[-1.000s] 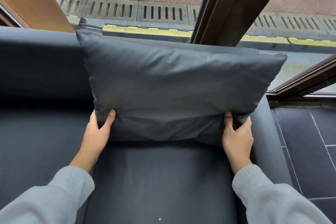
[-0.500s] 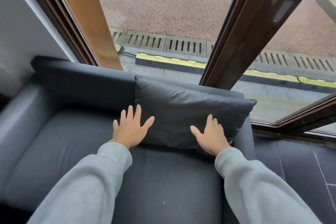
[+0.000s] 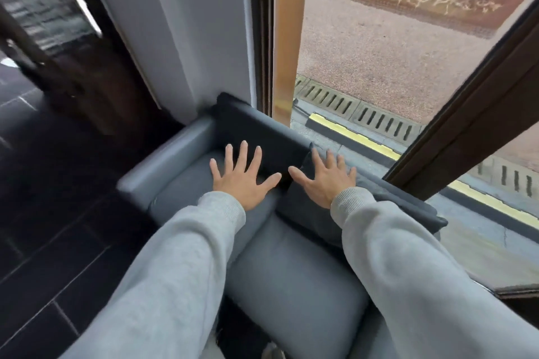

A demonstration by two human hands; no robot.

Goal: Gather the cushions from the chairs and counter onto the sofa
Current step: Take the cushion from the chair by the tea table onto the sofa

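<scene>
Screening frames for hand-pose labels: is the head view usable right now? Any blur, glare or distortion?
Head view, centre: left hand and right hand reasonably sharp, fingers spread. Head view, upper left: dark furniture smeared by motion blur. Head view, right: window frame leans hard, likely wide-angle skew. Head view overall: soft daylight, no glare on sofa or cushion.

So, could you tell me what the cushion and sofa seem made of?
Cushion: dark grey, smooth, matte, probably faux leather or coated fabric. Sofa: lighter grey, smooth, slight sheen on the armrest, likely leatherette; blur hides any weave.
</scene>
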